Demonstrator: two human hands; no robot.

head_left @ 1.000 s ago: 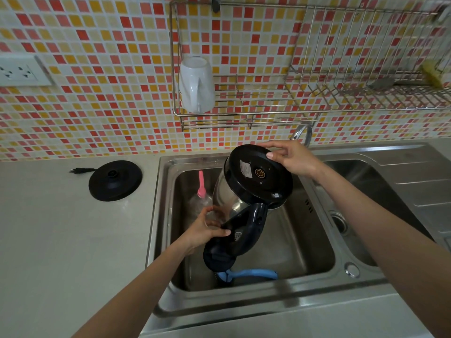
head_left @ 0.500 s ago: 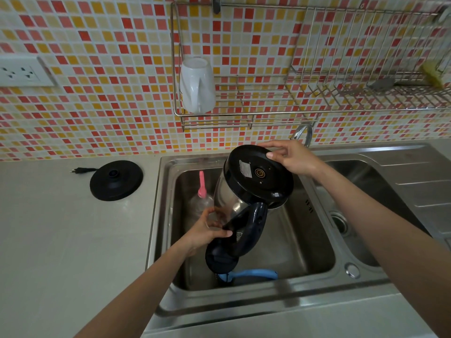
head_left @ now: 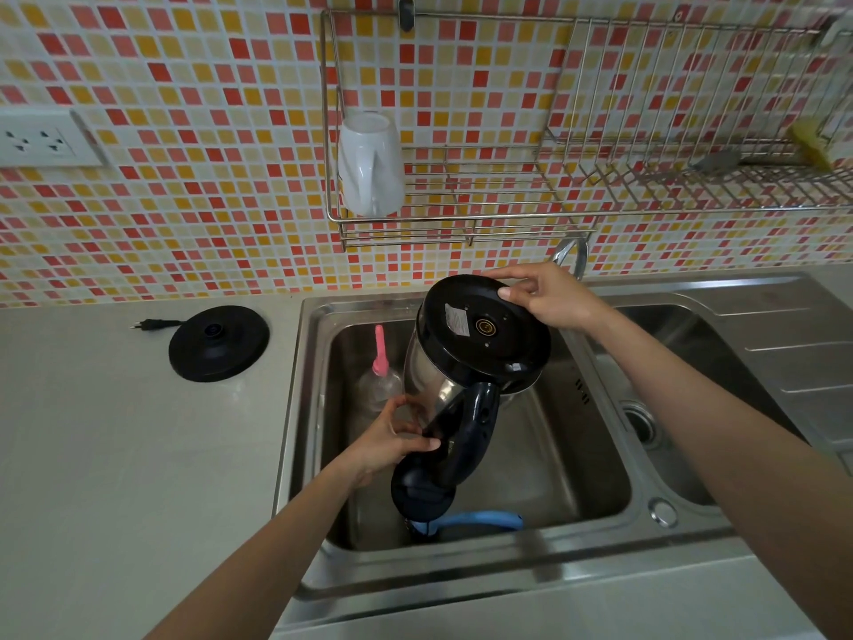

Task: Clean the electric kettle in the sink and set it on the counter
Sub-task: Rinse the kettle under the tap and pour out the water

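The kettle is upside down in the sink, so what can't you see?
Head view only:
- Inside of the kettle: its mouth points down.
- Lid, open or shut: hidden behind the handle.
- Label on its base: print too small.
- Tap: behind the right hand.
- Blue thing: partly behind the handle.

even, soft daylight, perhaps from the right; sharp centre, wide-angle bending at edges.

1. A home kitchen: a steel double sink [head_left: 683, 542] is set into a pale surface [head_left: 115, 455].
2. Small red, orange and yellow mosaic tiles [head_left: 207, 62] cover the wall behind it.
3. A wire dish rack [head_left: 577, 187] hangs on the wall, with a white mug [head_left: 371, 164] upturned in it.
4. A kettle base [head_left: 219, 342] lies on the surface below a wall socket [head_left: 39, 141].
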